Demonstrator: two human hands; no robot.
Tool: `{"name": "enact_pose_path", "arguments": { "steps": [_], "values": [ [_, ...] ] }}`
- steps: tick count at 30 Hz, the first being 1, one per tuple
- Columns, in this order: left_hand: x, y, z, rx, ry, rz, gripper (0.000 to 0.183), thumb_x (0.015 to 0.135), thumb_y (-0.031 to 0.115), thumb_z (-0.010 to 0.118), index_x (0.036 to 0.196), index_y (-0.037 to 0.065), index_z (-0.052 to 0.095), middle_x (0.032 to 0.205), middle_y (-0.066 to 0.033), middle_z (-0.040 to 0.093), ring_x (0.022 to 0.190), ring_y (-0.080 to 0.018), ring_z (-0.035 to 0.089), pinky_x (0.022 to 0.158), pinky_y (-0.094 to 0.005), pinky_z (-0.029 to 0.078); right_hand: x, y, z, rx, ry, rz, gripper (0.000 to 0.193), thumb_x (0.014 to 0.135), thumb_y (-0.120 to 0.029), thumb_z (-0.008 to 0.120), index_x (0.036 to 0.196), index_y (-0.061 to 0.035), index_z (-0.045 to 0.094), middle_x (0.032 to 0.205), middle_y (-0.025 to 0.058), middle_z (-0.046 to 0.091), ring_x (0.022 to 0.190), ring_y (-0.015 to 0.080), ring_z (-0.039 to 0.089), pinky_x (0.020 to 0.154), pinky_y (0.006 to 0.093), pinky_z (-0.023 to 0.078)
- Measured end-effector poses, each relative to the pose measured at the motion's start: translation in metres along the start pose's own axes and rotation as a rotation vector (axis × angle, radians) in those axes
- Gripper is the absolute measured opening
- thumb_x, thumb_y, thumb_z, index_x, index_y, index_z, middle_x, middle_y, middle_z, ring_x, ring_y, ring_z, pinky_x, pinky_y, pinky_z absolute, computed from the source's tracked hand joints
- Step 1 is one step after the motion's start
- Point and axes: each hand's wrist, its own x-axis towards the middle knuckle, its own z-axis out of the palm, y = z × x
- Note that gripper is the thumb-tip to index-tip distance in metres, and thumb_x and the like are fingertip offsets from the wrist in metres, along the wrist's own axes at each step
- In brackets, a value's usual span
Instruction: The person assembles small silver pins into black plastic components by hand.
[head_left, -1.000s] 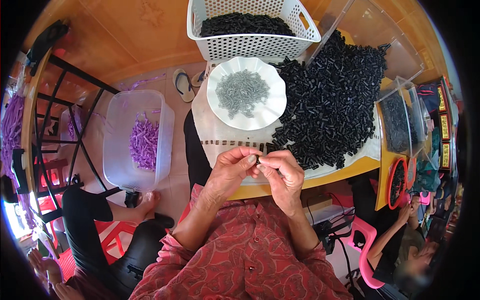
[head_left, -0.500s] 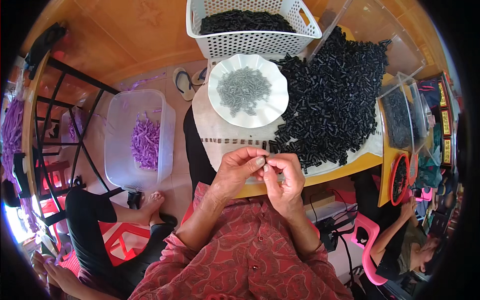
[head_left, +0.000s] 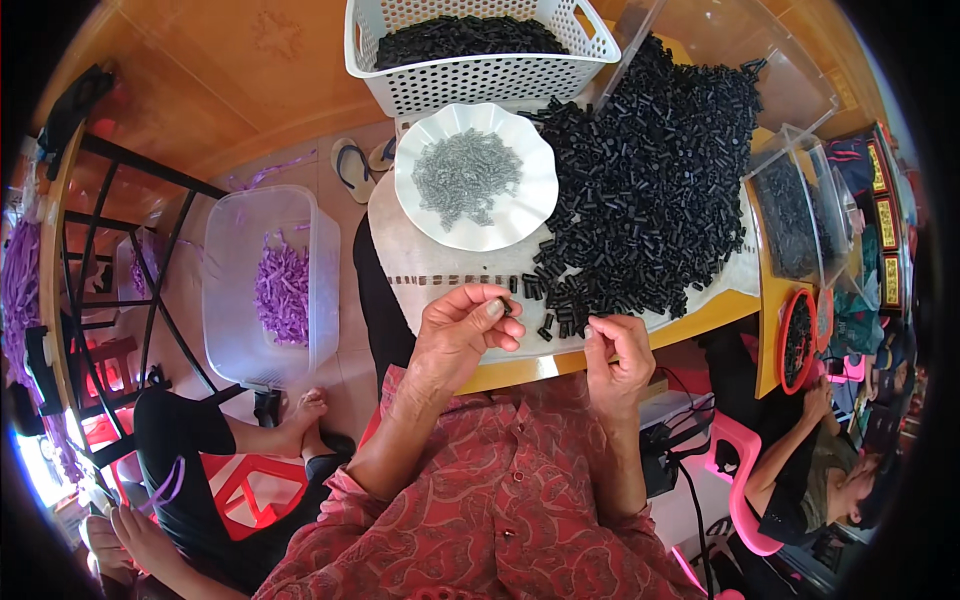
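Observation:
My left hand (head_left: pixel 462 328) pinches a small black cylindrical piece (head_left: pixel 507 307) between thumb and fingers, above the table's near edge. To its right, my right hand (head_left: pixel 618 362) is closed, thumb and forefinger at the near edge of a large pile of black cylindrical pieces (head_left: pixel 650 190). What those fingertips hold, if anything, is too small to make out. Beyond my left hand stands a white wavy-rimmed plate (head_left: pixel 540 200) with a heap of small clear pieces (head_left: pixel 465 175).
A white perforated basket (head_left: pixel 490 85) of black pieces stands at the back. Clear bins (head_left: pixel 790 215) and a red-rimmed bowl (head_left: pixel 797 340) are at right. On the floor at left sits a translucent tub (head_left: pixel 225 300) with purple strips. Other people sit at both sides.
My hands have come apart: the right moved right to the pile's edge, while the left stays near its place with the black piece. The view has shifted slightly.

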Motion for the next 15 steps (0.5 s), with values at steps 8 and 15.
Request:
{"name": "enact_pose_path", "arguments": {
  "steps": [8,15],
  "values": [
    [0.002,-0.002,-0.005,-0.028,-0.012,0.013,0.019,0.094,0.007,0.056,0.111,0.0,0.061,0.098,-0.0135,0.065,0.079,-0.0205,0.067,0.067,-0.0323,0.057,0.003,0.002,0.004,-0.011,-0.004,0.003,0.015,0.081,0.006,0.065,0.095,-0.0013,0.067,0.085,0.0055,0.06,0.059,0.0063,0.05,0.049,0.0195,0.038],
    [0.002,-0.002,-0.005,0.002,0.004,0.016,0.021,0.094,0.009,0.056,0.112,-0.001,0.061,0.097,-0.0139,0.066,0.079,-0.0187,0.066,0.066,-0.0307,0.056,0.012,-0.002,0.009,-0.11,-0.017,-0.015,0.016,0.081,0.004,0.066,0.095,-0.0031,0.067,0.081,0.0084,0.059,0.06,0.0159,0.056,0.051,0.0273,0.044]
  ]
}}
